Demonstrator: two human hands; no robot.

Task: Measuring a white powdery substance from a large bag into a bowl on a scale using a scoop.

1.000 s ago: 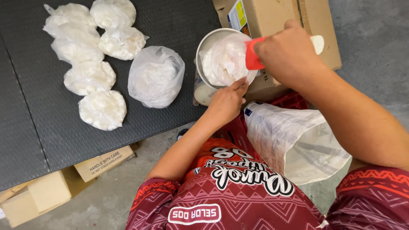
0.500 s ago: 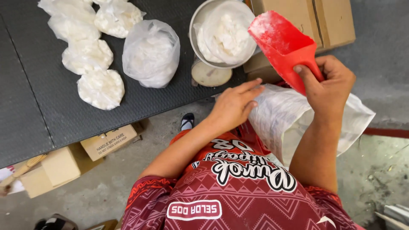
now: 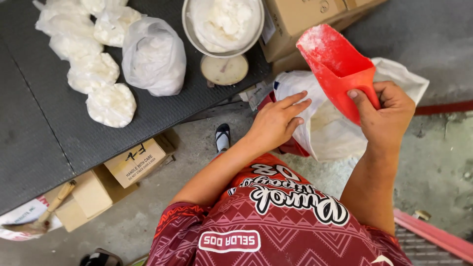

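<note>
**Red scoop held over an open sack of white powder**

The right hand [image 3: 387, 116] is closed around the handle of a red plastic scoop [image 3: 335, 64], thumb pressed along the near side of the handle, the scoop's wide mouth tilted up and to the far left. Traces of white powder dust the inside of the scoop. The left hand [image 3: 276, 123] is open, fingers stretched out and slightly spread, resting on the left edge of a large white plastic sack [image 3: 335, 133] that stands on the floor just right of the desk; it grips nothing that can be seen. The scoop hangs above the sack's open mouth, between the 2 hands.

On the dark desk [image 3: 44, 138], far left, lie about 5 small filled bags of white powder [image 3: 111, 104], knotted and clustered together. Just right of them sits a larger clear bag [image 3: 153, 56], also filled with white. Right of that, a round metal bowl [image 3: 222, 24] heaped with white powder rests on a small dial scale [image 3: 224, 70] at the desk's edge. Brown cardboard boxes [image 3: 300, 19] stand at the far right beyond the bowl, and more cartons [image 3: 135, 162] sit on the concrete floor under the desk's near edge
</note>
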